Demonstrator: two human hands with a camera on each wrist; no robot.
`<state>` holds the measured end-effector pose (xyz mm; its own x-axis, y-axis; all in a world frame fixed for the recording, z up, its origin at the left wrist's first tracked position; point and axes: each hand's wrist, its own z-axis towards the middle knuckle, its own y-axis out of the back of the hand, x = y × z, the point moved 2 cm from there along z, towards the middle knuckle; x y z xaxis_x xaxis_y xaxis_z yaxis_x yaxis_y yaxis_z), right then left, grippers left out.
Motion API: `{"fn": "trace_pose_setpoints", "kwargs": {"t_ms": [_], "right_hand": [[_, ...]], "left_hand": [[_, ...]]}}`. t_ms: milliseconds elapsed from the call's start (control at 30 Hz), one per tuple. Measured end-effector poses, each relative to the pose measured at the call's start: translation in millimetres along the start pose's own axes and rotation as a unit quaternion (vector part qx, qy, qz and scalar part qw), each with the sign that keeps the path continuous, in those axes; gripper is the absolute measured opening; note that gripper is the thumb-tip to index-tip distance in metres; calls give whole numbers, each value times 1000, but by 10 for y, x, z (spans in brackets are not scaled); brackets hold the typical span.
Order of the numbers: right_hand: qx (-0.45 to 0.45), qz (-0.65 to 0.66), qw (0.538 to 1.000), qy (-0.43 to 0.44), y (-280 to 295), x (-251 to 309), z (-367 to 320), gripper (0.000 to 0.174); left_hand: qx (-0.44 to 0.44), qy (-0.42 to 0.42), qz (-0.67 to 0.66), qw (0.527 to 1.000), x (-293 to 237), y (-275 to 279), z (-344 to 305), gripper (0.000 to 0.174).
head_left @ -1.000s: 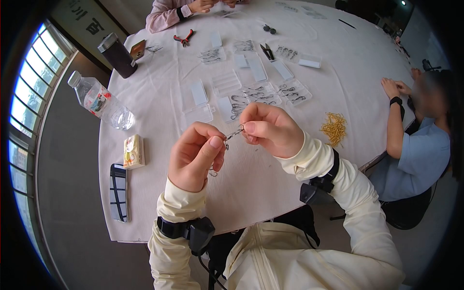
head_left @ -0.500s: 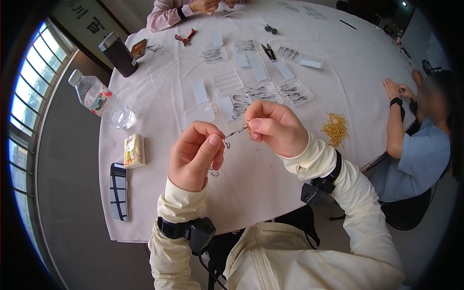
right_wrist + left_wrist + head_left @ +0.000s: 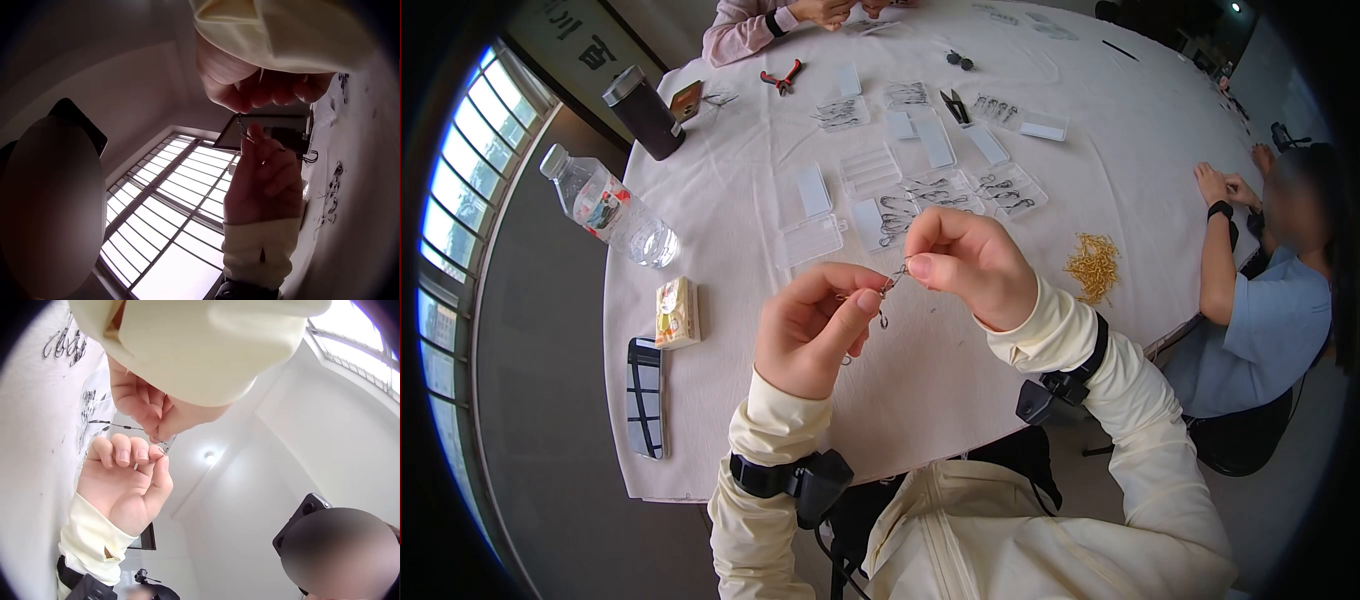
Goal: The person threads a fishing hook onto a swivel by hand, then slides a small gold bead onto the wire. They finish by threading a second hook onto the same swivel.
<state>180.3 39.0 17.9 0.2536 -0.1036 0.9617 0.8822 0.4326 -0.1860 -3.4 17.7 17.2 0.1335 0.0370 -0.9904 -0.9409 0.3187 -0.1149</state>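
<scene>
My left hand (image 3: 815,328) pinches a small dark metal piece (image 3: 885,320) between thumb and index finger, and part of it dangles below the fingertips. Up and to the right, my right hand (image 3: 975,268) pinches a thin wire-like metal part (image 3: 900,272) at the other end, so the link spans the short gap between both hands. In the left wrist view a dark strand (image 3: 128,427) sticks out from the left hand. The right wrist view shows both hands' fingertips close together around the small metal link (image 3: 242,127). Its exact shape is too small to tell.
Clear boxes with dark hooks and swivels (image 3: 1005,190) lie beyond the hands. A golden pile (image 3: 1091,268) is at the right; a bottle (image 3: 615,210), a tissue pack (image 3: 677,313) and a phone (image 3: 646,398) are at the left. Two other people sit at the table.
My left hand has moved slightly right and its fingers have shifted on the metal piece. The right hand first drew a little right, then came back slightly left, still pinching its end.
</scene>
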Motion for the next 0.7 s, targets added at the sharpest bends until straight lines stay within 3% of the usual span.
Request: {"fn": "trace_pose_setpoints", "kwargs": {"t_ms": [300,500,567,700], "right_hand": [[7,-19,1000,-9,13,-47,7,13],[39,-42,993,-102,40,-104,26,28],[76,-9,988,-133,51,-167,26,33],[64,76,980,-175,50,-243,23,32]], "left_hand": [[-2,-1,14,1000,12,-2,-7,11],[-25,-24,24,999,20,10,1,7],[-30,-25,22,999,22,11,2,6],[-33,-36,27,998,14,18,0,7]]}}
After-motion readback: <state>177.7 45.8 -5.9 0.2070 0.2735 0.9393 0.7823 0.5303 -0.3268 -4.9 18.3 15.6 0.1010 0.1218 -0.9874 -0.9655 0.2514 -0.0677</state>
